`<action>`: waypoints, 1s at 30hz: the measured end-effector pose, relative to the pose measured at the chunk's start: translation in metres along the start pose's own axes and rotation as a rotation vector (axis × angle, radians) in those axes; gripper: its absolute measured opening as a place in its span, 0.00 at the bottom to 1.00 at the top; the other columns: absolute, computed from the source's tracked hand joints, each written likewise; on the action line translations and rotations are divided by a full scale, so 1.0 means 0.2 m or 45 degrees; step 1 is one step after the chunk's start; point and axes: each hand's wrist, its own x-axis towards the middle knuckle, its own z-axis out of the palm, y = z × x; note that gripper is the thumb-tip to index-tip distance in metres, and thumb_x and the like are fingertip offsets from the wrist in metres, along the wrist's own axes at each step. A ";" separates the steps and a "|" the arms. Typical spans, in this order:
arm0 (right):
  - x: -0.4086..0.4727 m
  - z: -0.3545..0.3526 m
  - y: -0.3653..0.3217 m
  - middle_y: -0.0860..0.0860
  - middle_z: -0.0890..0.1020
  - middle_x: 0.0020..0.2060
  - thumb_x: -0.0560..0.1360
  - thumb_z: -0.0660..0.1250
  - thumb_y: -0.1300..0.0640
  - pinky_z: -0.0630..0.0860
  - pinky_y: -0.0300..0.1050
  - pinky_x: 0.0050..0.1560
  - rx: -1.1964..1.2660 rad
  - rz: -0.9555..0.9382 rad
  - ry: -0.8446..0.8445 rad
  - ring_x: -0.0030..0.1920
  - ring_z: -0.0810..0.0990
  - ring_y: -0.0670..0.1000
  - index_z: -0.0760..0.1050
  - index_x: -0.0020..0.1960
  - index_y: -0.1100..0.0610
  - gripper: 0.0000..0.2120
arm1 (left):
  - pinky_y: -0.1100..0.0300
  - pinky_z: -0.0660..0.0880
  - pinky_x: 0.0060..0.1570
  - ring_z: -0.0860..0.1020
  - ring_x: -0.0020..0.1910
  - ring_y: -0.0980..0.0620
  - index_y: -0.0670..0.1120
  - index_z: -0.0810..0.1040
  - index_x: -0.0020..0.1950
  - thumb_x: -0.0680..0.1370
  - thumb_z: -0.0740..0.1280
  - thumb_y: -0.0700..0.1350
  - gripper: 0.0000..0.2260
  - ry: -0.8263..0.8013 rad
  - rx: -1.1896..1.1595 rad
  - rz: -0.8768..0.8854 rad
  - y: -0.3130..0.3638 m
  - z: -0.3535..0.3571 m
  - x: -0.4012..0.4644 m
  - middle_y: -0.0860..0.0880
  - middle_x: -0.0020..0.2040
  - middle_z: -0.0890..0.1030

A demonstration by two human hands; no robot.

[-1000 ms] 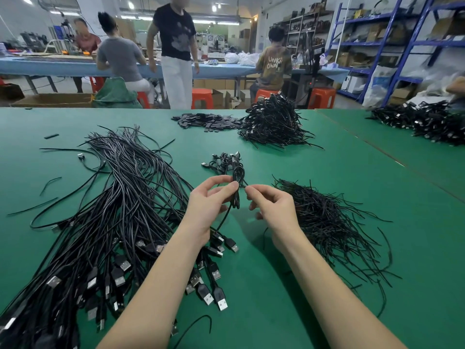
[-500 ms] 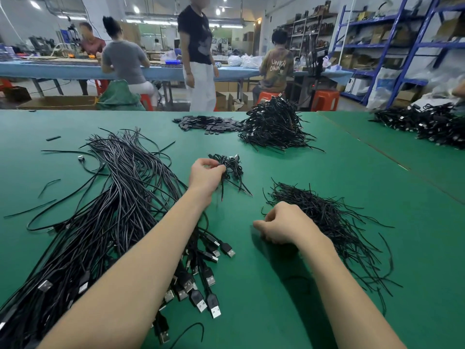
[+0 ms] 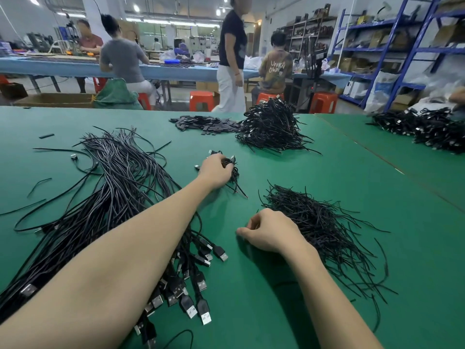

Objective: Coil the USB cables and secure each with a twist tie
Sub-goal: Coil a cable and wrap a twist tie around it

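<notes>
The tabletop [image 3: 314, 172] is plain green. Under the left hand's fingers [image 3: 227, 170] sits a black coiled cable [image 3: 232, 170]. Left of them spreads a bundle of black loose cables [image 3: 113, 187] with silver plug tips. Just right of the right hand's fingers [image 3: 249, 229] lies a heap of black twist ties [image 3: 319, 222].

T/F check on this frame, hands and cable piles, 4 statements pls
1. The left hand grips a coiled cable bundle. True.
2. The right hand holds a USB plug. False: it rests on the green table, fingers curled, beside the twist tie pile; nothing visible in it.
3. The uncoiled USB cables lie under the left forearm. True.
4. The twist ties are white. False: black.
</notes>
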 end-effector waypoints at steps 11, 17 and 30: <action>-0.01 -0.03 0.00 0.49 0.84 0.43 0.73 0.69 0.37 0.76 0.44 0.47 -0.001 -0.037 -0.046 0.48 0.82 0.53 0.77 0.37 0.48 0.16 | 0.76 0.67 0.47 0.77 0.47 0.63 0.51 0.81 0.51 0.80 0.66 0.48 0.05 -0.137 -0.021 0.351 -0.08 -0.12 -0.59 0.57 0.51 0.82; -0.04 -0.02 -0.06 0.41 0.83 0.42 0.74 0.71 0.44 0.75 0.41 0.49 0.035 -0.339 0.029 0.47 0.82 0.46 0.80 0.42 0.44 0.06 | 0.70 0.74 0.50 0.81 0.46 0.60 0.50 0.84 0.49 0.81 0.66 0.45 0.07 -0.161 -0.125 0.270 -0.13 -0.21 -0.67 0.56 0.46 0.85; -0.07 -0.10 -0.09 0.48 0.81 0.39 0.74 0.72 0.60 0.73 0.37 0.40 0.651 -0.399 -0.025 0.37 0.77 0.47 0.83 0.47 0.49 0.06 | 0.62 0.73 0.41 0.78 0.37 0.55 0.55 0.81 0.43 0.83 0.56 0.60 0.18 -0.333 -0.005 0.258 -0.14 -0.21 -0.68 0.56 0.35 0.80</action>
